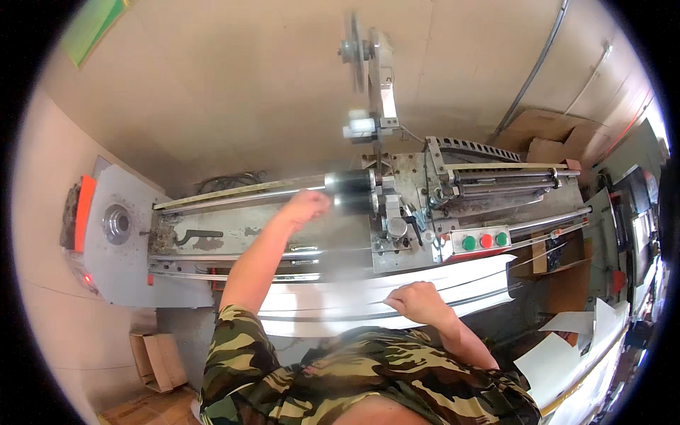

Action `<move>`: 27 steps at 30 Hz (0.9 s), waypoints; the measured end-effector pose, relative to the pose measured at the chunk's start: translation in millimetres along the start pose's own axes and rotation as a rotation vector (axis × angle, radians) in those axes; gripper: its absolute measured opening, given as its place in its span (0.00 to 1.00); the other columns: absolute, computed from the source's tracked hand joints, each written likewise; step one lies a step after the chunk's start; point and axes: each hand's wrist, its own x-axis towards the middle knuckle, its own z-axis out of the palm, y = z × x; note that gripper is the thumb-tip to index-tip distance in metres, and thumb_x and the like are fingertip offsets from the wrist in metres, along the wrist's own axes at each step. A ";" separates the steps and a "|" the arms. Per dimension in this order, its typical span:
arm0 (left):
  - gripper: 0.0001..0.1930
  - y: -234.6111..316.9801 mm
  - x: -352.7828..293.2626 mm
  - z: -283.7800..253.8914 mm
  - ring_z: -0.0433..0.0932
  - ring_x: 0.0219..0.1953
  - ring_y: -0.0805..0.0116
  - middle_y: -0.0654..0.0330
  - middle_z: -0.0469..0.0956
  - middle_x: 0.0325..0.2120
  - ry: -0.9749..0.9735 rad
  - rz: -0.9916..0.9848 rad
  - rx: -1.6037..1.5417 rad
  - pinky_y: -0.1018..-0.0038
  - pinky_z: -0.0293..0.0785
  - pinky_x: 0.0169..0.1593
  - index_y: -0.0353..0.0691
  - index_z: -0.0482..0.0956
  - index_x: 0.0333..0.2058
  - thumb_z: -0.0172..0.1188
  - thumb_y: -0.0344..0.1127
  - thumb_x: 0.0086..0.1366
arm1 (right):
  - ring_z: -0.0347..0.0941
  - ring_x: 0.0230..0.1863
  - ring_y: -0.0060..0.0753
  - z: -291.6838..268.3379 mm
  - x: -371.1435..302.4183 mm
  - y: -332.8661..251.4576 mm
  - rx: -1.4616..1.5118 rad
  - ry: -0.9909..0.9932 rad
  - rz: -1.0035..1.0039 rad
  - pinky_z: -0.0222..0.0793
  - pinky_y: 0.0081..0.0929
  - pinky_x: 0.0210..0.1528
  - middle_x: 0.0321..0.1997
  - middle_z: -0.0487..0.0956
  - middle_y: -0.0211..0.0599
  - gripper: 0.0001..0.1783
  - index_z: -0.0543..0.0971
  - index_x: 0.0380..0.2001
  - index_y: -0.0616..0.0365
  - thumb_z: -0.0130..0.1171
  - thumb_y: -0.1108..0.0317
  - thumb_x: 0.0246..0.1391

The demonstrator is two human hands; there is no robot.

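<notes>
My left hand [309,207] is closed, its fingers curled beside the two black rollers [348,183] on the machine. What it holds, if anything, is hidden. Closer to my body, my right hand [419,301] is closed too, thumb and fingers pressed together above a long white sheet [467,280]. I cannot make out what lies between them. A blurred, see-through whitish strip [346,262] shows in the space between the hands; whether either hand grips it is unclear. Right of the rollers stands the machine's metal plate [407,170] with a clamp lever.
A control box [480,242] with green and red buttons sits on the right. A spool arm [382,71] rises at the back. Metal rails [234,200] run along the machine bed, where a hook wrench [198,236] lies. A cardboard box [157,361] stands lower left.
</notes>
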 end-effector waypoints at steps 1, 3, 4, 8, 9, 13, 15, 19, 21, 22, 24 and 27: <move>0.07 17.6 -7.1 8.3 0.64 0.21 0.82 0.68 0.74 0.23 0.025 -0.013 -0.016 0.81 0.56 0.23 0.37 0.81 0.34 0.64 0.35 0.67 | 0.79 0.34 0.50 0.6 -4.0 5.6 0.006 0.019 -0.008 0.74 0.44 0.37 0.30 0.84 0.36 0.13 0.86 0.31 0.47 0.58 0.54 0.61; 0.05 47.9 -14.6 23.9 0.64 0.21 0.81 0.68 0.75 0.26 0.042 -0.034 -0.023 0.81 0.56 0.24 0.37 0.81 0.36 0.63 0.33 0.66 | 0.79 0.33 0.50 1.1 -11.2 17.8 0.013 0.053 -0.029 0.74 0.44 0.36 0.30 0.84 0.37 0.13 0.86 0.31 0.48 0.59 0.54 0.60; 0.05 55.8 -11.2 31.4 0.65 0.21 0.81 0.68 0.75 0.26 0.010 0.011 -0.018 0.80 0.57 0.24 0.37 0.82 0.36 0.63 0.33 0.66 | 0.79 0.33 0.50 -0.9 -12.7 23.5 0.023 0.050 -0.012 0.74 0.44 0.36 0.29 0.84 0.37 0.13 0.86 0.31 0.48 0.59 0.54 0.60; 0.05 80.3 10.9 73.1 0.69 0.23 0.79 0.67 0.78 0.25 0.018 0.076 0.057 0.78 0.62 0.25 0.37 0.84 0.34 0.65 0.32 0.64 | 0.79 0.32 0.51 -11.9 -10.1 44.7 0.048 0.084 0.034 0.74 0.43 0.35 0.29 0.83 0.40 0.13 0.86 0.31 0.50 0.61 0.55 0.59; 0.05 83.5 17.4 84.9 0.70 0.23 0.79 0.66 0.79 0.25 0.052 0.064 0.090 0.78 0.63 0.25 0.37 0.85 0.34 0.65 0.32 0.63 | 0.79 0.32 0.52 -21.4 -7.8 45.1 0.052 0.121 0.041 0.74 0.42 0.34 0.28 0.83 0.40 0.13 0.86 0.30 0.51 0.61 0.55 0.59; 0.08 63.4 39.1 106.2 0.74 0.22 0.76 0.61 0.82 0.25 0.103 0.137 0.079 0.76 0.67 0.23 0.35 0.85 0.32 0.67 0.35 0.61 | 0.79 0.31 0.52 -46.2 13.9 63.1 0.063 0.220 0.019 0.73 0.41 0.33 0.27 0.83 0.42 0.12 0.86 0.30 0.52 0.63 0.57 0.57; 0.08 61.0 42.7 114.8 0.75 0.22 0.76 0.61 0.82 0.24 0.143 0.169 0.085 0.75 0.67 0.23 0.35 0.85 0.31 0.67 0.34 0.61 | 0.80 0.34 0.52 -73.1 24.7 57.7 0.078 0.198 0.048 0.75 0.41 0.38 0.31 0.84 0.43 0.12 0.87 0.33 0.50 0.60 0.56 0.58; 0.08 74.0 34.5 114.3 0.76 0.21 0.76 0.61 0.83 0.25 0.161 0.090 0.020 0.77 0.69 0.23 0.36 0.85 0.32 0.68 0.35 0.60 | 0.82 0.36 0.49 -107.4 44.8 58.2 0.069 0.209 0.105 0.77 0.40 0.42 0.34 0.85 0.43 0.14 0.88 0.36 0.47 0.59 0.54 0.57; 0.08 72.7 27.4 83.7 0.76 0.22 0.76 0.63 0.83 0.26 0.079 0.009 0.088 0.76 0.71 0.25 0.39 0.86 0.34 0.68 0.36 0.58 | 0.82 0.35 0.48 -121.3 61.1 60.7 0.072 0.222 0.130 0.76 0.41 0.41 0.33 0.85 0.42 0.14 0.88 0.35 0.47 0.60 0.53 0.57; 0.08 72.0 21.2 72.5 0.76 0.22 0.77 0.63 0.83 0.26 0.094 -0.001 0.111 0.76 0.71 0.25 0.38 0.86 0.33 0.67 0.35 0.58 | 0.82 0.35 0.48 -123.2 70.1 65.1 0.093 0.233 0.141 0.76 0.41 0.40 0.32 0.84 0.42 0.14 0.88 0.35 0.47 0.60 0.52 0.57; 0.06 79.2 11.6 61.4 0.73 0.22 0.77 0.63 0.80 0.22 0.019 -0.045 0.065 0.77 0.63 0.22 0.37 0.86 0.30 0.68 0.32 0.54 | 0.81 0.35 0.49 -129.4 85.6 70.9 0.036 0.252 0.099 0.75 0.42 0.39 0.31 0.84 0.41 0.15 0.87 0.33 0.48 0.60 0.52 0.57; 0.05 97.5 7.5 63.8 0.72 0.20 0.78 0.62 0.79 0.21 0.001 -0.103 0.086 0.80 0.60 0.20 0.34 0.84 0.28 0.68 0.30 0.54 | 0.80 0.34 0.49 -131.9 111.5 78.2 0.019 0.232 0.117 0.75 0.43 0.38 0.29 0.83 0.40 0.15 0.87 0.32 0.48 0.59 0.51 0.57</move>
